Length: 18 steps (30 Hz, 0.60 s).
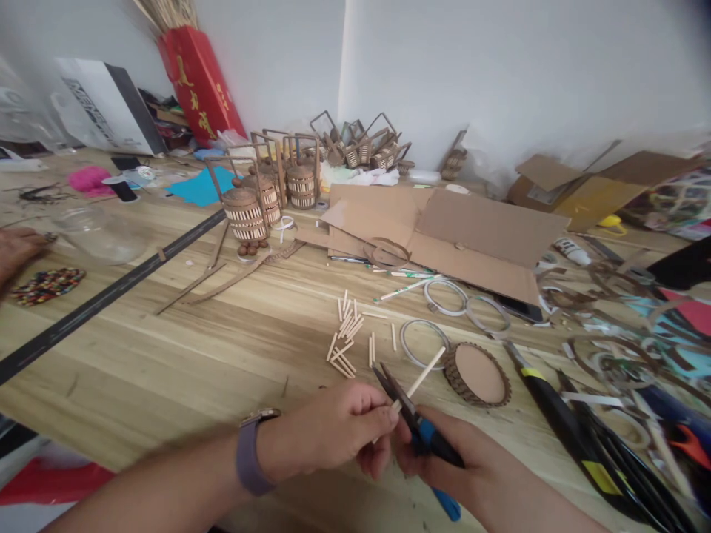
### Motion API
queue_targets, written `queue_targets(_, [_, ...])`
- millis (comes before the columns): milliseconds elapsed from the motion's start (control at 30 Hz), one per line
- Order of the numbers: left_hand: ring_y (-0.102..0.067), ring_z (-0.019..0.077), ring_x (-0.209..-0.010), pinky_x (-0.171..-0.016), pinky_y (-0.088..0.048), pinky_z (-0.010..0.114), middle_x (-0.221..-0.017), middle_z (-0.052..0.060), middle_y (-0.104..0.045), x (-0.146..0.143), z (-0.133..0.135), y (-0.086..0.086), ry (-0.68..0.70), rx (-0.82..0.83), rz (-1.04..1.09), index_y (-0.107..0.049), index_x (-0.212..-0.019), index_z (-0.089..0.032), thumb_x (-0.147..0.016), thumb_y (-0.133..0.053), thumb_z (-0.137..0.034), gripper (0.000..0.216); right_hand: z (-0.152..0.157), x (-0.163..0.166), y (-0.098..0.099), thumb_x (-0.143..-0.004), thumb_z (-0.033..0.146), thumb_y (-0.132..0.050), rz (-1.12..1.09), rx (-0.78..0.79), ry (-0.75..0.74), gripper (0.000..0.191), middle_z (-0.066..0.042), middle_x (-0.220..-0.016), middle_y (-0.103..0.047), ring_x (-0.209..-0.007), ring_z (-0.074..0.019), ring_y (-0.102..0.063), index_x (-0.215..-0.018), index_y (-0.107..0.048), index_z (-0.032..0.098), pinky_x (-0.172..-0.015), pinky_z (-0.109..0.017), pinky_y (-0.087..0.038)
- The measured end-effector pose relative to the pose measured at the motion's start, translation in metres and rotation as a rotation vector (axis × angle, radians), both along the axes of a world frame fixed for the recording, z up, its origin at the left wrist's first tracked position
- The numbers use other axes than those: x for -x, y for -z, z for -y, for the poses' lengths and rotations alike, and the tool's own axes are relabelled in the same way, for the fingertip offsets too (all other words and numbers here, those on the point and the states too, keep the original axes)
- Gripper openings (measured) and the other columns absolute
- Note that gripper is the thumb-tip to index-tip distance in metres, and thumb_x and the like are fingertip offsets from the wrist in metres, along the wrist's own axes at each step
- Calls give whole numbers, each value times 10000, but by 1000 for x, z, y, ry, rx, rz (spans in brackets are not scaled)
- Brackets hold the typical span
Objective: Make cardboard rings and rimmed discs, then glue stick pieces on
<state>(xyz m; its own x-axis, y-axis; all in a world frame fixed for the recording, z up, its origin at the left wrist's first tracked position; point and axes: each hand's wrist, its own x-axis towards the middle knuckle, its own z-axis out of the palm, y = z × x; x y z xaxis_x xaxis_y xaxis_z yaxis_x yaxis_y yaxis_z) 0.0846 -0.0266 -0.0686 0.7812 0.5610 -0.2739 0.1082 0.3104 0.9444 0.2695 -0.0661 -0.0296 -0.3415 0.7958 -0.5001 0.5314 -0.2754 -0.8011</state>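
Observation:
My left hand (333, 429), with a watch on its wrist, pinches one end of a thin pale wooden stick (429, 371). The stick slants up and to the right. In my right hand (469, 459) are cutting pliers (426, 433) with blue and black handles; their jaws are around or beside the stick, close to my left fingertips, and I cannot tell whether they touch it. Short cut sticks (347, 326) lie loosely just beyond my hands. A round, brown, ridge-sided piece (482, 374) with a flat tan face is right of the stick, near a pale ring (411, 344).
Small woven baskets (244, 215) with tall handles stand toward the back. Folded cardboard (472, 229) lies centre-right. Large black-handled tools (566, 422) and brown strips crowd the right. On the left are a glass jar (103, 233), beads (49, 286) and another person's hand (22, 252).

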Motion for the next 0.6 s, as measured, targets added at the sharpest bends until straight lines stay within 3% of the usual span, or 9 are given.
queue_targets(267, [-464, 101, -497, -517, -359, 214, -554, -38, -524, 2, -1, 3, -21, -52, -11, -571, -859, -156, -892, -441, -632, 494, 0, 3, 7, -847, 290, -504, 98, -172, 7, 109, 21, -704, -526, -630, -131, -447, -809, -556, 201, -598, -241, -399])
queue_targets(400, [-443, 96, -494, -524, -350, 213, -548, -45, -513, 5, -3, -3, -65, -97, -13, -551, -861, -154, -915, -422, -600, 468, -5, 2, 5, -850, 355, -530, 57, -221, -22, 159, -4, -788, -611, -729, -160, -534, -859, -580, 204, -663, -253, -450])
queue_targets(500, [-420, 95, -503, -531, -337, 212, -554, -51, -497, 7, -7, -13, -165, -149, 8, -545, -894, -156, -927, -403, -580, 448, -6, -4, 1, -866, 378, -539, 46, -267, 7, 184, -10, -865, -665, -792, -174, -590, -949, -604, 227, -682, -251, -477])
queue_targets(600, [-403, 102, -517, -545, -336, 215, -544, -63, -453, 8, -13, -18, -331, -195, -14, -539, -893, -163, -935, -389, -535, 403, -8, -14, 2, -904, 408, -496, 170, -398, 50, 204, -6, -770, -651, -690, -166, -598, -904, -603, 234, -605, -246, -485])
